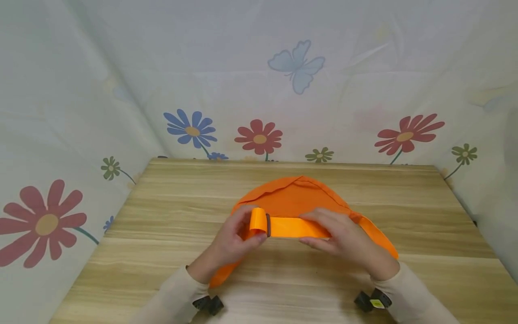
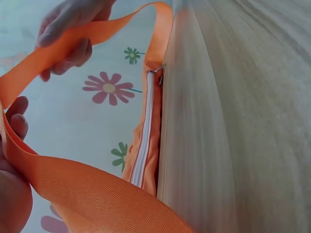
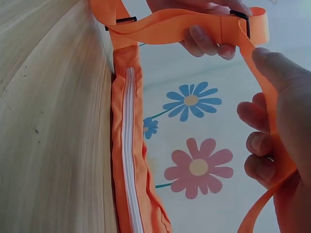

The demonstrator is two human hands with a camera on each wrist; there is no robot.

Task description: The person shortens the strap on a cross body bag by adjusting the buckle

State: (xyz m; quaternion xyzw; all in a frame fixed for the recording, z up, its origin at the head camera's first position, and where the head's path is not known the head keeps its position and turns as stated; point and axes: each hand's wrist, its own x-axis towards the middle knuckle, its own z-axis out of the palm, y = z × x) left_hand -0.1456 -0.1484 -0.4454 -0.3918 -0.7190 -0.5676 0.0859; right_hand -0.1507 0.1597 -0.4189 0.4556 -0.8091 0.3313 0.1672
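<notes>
An orange fabric bag (image 1: 283, 200) rests on the table, its white zipper (image 3: 129, 145) running along one side in the right wrist view. Above it, both hands hold the bag's orange strap (image 1: 293, 227) stretched between them. My left hand (image 1: 232, 236) grips the strap around a dark slide buckle (image 1: 268, 225), where a loop of webbing stands up. Farther along, my right hand (image 1: 344, 236) pinches the strap between thumb and fingers. Another dark buckle (image 3: 121, 22) sits near the bag's end. Part of the bag is hidden behind the hands.
The wood-grain table (image 1: 170, 216) lies beneath everything. A pale curtain (image 1: 226, 67) with printed flowers and a butterfly encloses its back and sides. Small black devices (image 1: 209, 305) are at the wrists.
</notes>
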